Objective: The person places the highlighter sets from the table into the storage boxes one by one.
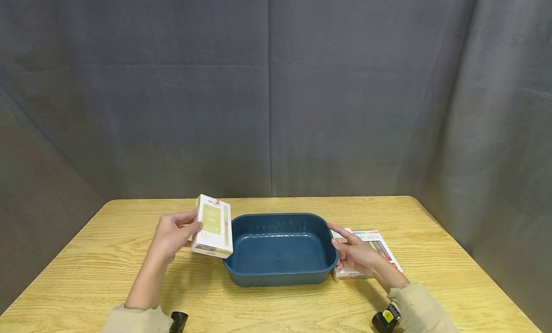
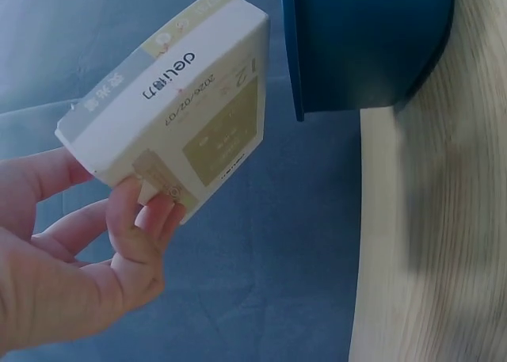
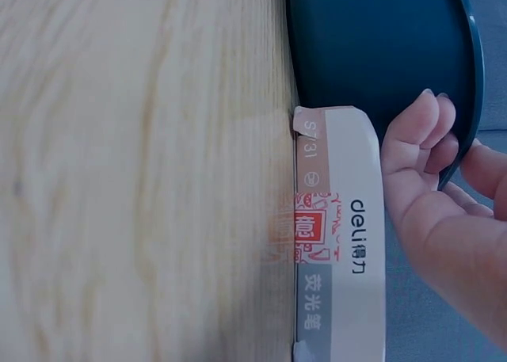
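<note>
My left hand [image 1: 173,235] grips a white and yellow-green deli box [image 1: 213,225] by its left side, tilted and raised above the table beside the basin's left end. In the left wrist view, the fingers and thumb pinch one end of that box [image 2: 198,100]. A dark blue plastic basin [image 1: 280,254] sits upright in the middle. At its right end my right hand [image 1: 358,254] holds the rim, thumb and fingers on either side of the wall. Beneath and beside that hand lies a white deli highlighter box [image 3: 348,235], partly hidden by it in the head view.
Another white box with coloured stripes [image 1: 379,244] lies at the right of the basin, close to the highlighter box. Everything stands on a wood-grain table [image 1: 129,218]. Grey curtains [image 1: 258,108] hang behind the table and along both sides.
</note>
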A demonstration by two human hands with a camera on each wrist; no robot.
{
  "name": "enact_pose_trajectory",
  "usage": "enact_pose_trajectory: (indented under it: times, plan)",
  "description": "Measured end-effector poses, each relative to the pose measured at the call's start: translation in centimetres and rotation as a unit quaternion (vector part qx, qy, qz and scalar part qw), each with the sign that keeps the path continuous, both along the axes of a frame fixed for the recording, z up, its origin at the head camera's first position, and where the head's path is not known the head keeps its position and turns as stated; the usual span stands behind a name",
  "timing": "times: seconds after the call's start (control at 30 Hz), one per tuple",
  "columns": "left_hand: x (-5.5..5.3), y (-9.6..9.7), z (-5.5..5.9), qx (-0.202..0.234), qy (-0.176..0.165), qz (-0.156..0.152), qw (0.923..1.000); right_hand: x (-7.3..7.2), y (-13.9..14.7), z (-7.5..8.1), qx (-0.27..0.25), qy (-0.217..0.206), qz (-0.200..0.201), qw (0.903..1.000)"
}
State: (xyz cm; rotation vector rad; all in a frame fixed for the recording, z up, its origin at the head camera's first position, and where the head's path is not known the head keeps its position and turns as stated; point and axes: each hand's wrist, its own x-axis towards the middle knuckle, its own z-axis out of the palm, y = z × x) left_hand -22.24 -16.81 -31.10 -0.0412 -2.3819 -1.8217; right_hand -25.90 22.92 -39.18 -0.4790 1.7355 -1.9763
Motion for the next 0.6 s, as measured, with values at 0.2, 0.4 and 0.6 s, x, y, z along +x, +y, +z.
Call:
enact_pose_trajectory:
  times: [0.2, 0.4, 0.6]
  plan:
    - [-0.1, 0.7, -0.2, 0.002, 0.005, -0.014, 0.9999, 0.0, 0.0, 0.0, -0.002, -0.001, 0.001, 1.0000]
    - [-0.3, 1.5, -0.6, 0.002, 0.010, -0.035, 0.9993, 0.0, -0.1, 0.1, -0.007, -0.003, 0.003, 1.0000]
    - [-0.6, 2.1, -1.0, -0.003, 0.009, -0.038, 0.9992, 0.0, -0.2, 0.1, -0.006, -0.006, -0.001, 1.0000]
